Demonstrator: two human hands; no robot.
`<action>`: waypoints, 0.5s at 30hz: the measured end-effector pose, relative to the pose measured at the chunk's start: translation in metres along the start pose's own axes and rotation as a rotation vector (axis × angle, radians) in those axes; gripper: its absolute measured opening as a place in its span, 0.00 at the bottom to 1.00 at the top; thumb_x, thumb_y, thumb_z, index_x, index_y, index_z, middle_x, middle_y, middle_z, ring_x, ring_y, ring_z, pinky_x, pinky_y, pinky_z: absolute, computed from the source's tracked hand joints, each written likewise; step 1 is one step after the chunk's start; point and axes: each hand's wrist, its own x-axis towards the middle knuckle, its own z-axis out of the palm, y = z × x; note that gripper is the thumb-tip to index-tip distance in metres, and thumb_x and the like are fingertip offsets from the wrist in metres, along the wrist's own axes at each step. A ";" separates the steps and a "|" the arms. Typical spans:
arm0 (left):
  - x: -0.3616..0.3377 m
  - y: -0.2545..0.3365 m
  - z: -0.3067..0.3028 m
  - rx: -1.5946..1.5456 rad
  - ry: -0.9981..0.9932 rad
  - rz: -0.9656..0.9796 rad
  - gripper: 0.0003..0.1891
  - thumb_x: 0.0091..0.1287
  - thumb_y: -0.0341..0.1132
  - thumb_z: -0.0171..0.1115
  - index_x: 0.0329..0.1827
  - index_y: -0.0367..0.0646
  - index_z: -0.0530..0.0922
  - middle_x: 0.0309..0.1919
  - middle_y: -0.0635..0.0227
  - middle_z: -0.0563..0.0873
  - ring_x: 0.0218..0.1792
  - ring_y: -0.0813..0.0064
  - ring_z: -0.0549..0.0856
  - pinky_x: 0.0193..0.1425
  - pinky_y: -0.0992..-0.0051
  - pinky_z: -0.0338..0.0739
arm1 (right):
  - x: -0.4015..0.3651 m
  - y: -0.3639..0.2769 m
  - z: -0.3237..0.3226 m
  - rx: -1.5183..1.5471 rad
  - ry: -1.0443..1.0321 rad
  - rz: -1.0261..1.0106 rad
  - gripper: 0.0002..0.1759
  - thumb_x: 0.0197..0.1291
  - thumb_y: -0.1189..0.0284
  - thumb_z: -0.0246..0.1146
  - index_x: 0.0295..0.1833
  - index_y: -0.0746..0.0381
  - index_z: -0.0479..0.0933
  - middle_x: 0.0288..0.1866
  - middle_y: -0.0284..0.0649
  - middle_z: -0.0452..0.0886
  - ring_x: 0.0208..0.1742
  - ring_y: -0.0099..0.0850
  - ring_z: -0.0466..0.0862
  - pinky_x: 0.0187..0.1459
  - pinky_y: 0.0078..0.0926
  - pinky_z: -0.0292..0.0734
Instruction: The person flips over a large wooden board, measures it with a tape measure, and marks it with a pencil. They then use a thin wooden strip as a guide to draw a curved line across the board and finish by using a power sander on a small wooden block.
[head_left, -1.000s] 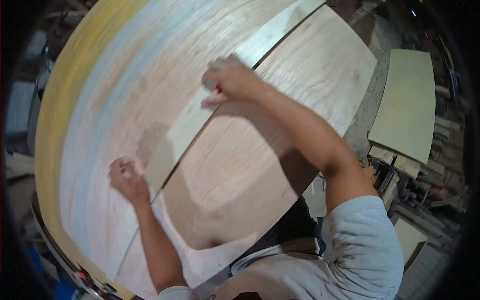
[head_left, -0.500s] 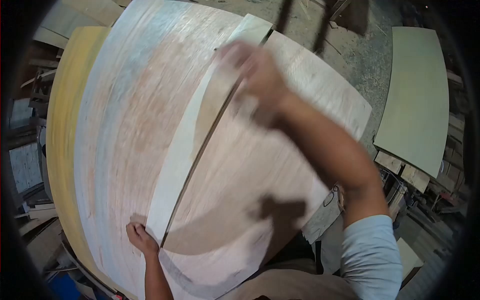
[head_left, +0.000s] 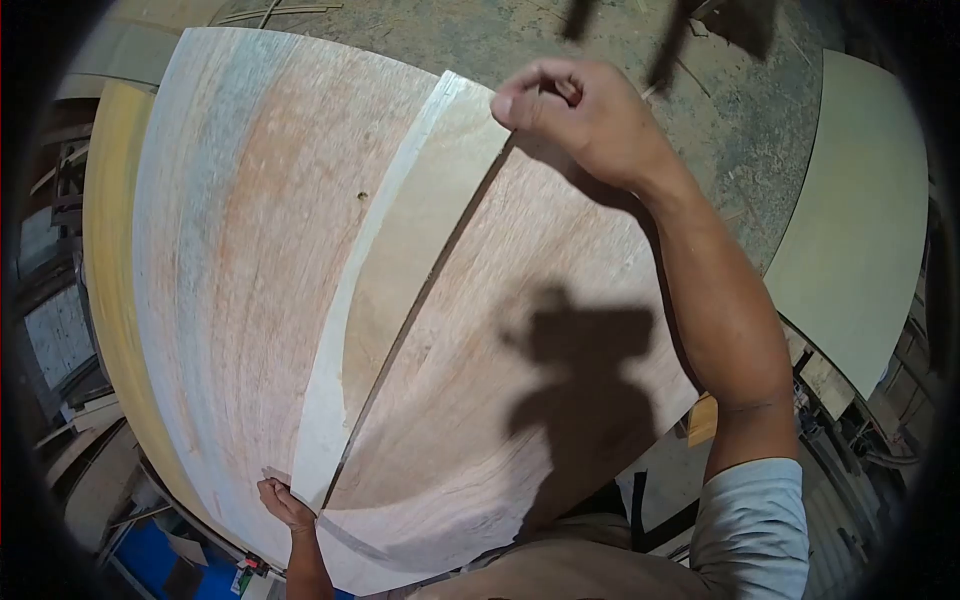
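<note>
Pale wooden strip [head_left: 412, 225], one, crosses grained plywood [head_left: 285, 220]; left hand [head_left: 287, 503] lower left, right hand [head_left: 592, 118] upper centre, curled, apart, grips unclear.

A long, straight, pale wooden strip [head_left: 395, 270] lies flat and diagonally across a broad wooden sheet [head_left: 270, 250], running from the sheet's far edge to the near left. Part of the strip is brightly lit and part lies in tan shadow, with a dark line tracing its right edge. The sheet, also lying flat, shows reddish-brown grain, blue-gray streaks toward its left side and a small dark spot left of the strip.
</note>
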 end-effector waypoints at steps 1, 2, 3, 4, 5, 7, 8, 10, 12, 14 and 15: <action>0.001 0.002 0.000 0.001 0.001 -0.004 0.13 0.67 0.35 0.45 0.27 0.36 0.65 0.26 0.61 0.67 0.29 0.64 0.67 0.35 0.65 0.62 | -0.001 -0.003 0.001 0.007 0.038 -0.047 0.22 0.54 0.57 0.70 0.47 0.62 0.83 0.37 0.39 0.83 0.42 0.28 0.80 0.43 0.29 0.76; 0.002 0.003 0.000 0.003 0.000 0.009 0.13 0.68 0.36 0.45 0.27 0.36 0.66 0.26 0.60 0.67 0.29 0.64 0.67 0.35 0.65 0.62 | 0.001 -0.003 0.001 0.006 0.034 -0.050 0.22 0.54 0.57 0.70 0.47 0.62 0.83 0.37 0.39 0.83 0.42 0.28 0.80 0.43 0.29 0.76; 0.002 0.003 0.001 0.004 0.003 0.023 0.14 0.68 0.36 0.45 0.27 0.36 0.66 0.26 0.60 0.67 0.29 0.63 0.67 0.36 0.64 0.61 | 0.003 0.001 0.000 -0.026 0.085 -0.072 0.22 0.55 0.58 0.70 0.49 0.62 0.81 0.36 0.38 0.81 0.40 0.28 0.79 0.42 0.29 0.76; 0.001 0.002 0.001 0.003 0.010 0.017 0.14 0.68 0.36 0.45 0.27 0.36 0.66 0.26 0.60 0.67 0.29 0.63 0.67 0.36 0.64 0.61 | 0.004 0.004 0.000 -0.058 0.135 -0.094 0.23 0.55 0.59 0.69 0.52 0.62 0.80 0.35 0.37 0.79 0.38 0.27 0.78 0.41 0.29 0.75; 0.001 -0.001 0.000 -0.008 -0.011 0.005 0.14 0.68 0.37 0.45 0.27 0.36 0.66 0.26 0.60 0.67 0.29 0.63 0.67 0.36 0.64 0.61 | 0.005 0.008 0.001 -0.059 0.130 -0.100 0.23 0.55 0.59 0.69 0.52 0.62 0.80 0.35 0.37 0.79 0.38 0.27 0.78 0.41 0.29 0.75; 0.000 0.000 -0.003 -0.023 -0.023 -0.010 0.14 0.69 0.37 0.45 0.28 0.36 0.66 0.26 0.60 0.68 0.30 0.63 0.67 0.36 0.64 0.61 | 0.005 0.011 0.001 -0.084 0.346 -0.247 0.21 0.60 0.63 0.63 0.56 0.63 0.76 0.35 0.37 0.76 0.36 0.25 0.75 0.39 0.28 0.73; 0.001 0.008 -0.002 -0.019 -0.008 -0.005 0.16 0.70 0.40 0.45 0.28 0.36 0.67 0.26 0.60 0.68 0.30 0.62 0.68 0.37 0.64 0.61 | 0.003 0.009 -0.003 -0.087 0.346 -0.255 0.21 0.60 0.63 0.63 0.56 0.63 0.76 0.35 0.37 0.76 0.36 0.25 0.75 0.39 0.28 0.73; -0.001 0.013 -0.006 -0.023 0.012 -0.004 0.18 0.71 0.42 0.44 0.28 0.36 0.67 0.26 0.60 0.68 0.30 0.62 0.68 0.37 0.64 0.61 | -0.008 0.001 -0.012 0.115 0.270 -0.147 0.19 0.65 0.67 0.57 0.58 0.64 0.75 0.33 0.36 0.77 0.36 0.23 0.76 0.37 0.25 0.73; 0.001 0.011 -0.006 -0.082 -0.042 0.194 0.21 0.72 0.47 0.44 0.30 0.37 0.68 0.27 0.59 0.68 0.32 0.61 0.69 0.38 0.64 0.62 | -0.024 -0.007 -0.008 0.193 0.287 -0.153 0.18 0.67 0.69 0.54 0.59 0.64 0.75 0.28 0.35 0.78 0.30 0.21 0.77 0.33 0.21 0.72; 0.003 0.017 -0.008 -0.141 -0.042 0.238 0.23 0.70 0.53 0.46 0.31 0.38 0.70 0.28 0.59 0.69 0.32 0.60 0.69 0.40 0.63 0.62 | -0.058 -0.020 0.004 0.014 0.369 -0.017 0.19 0.68 0.69 0.53 0.60 0.65 0.74 0.23 0.34 0.77 0.24 0.21 0.77 0.30 0.20 0.72; 0.006 0.024 -0.009 -0.084 -0.063 0.335 0.23 0.69 0.53 0.49 0.32 0.39 0.70 0.28 0.59 0.70 0.32 0.59 0.69 0.40 0.63 0.62 | -0.069 -0.025 0.013 0.067 0.372 -0.035 0.17 0.69 0.69 0.52 0.57 0.66 0.75 0.22 0.36 0.77 0.22 0.23 0.78 0.30 0.24 0.74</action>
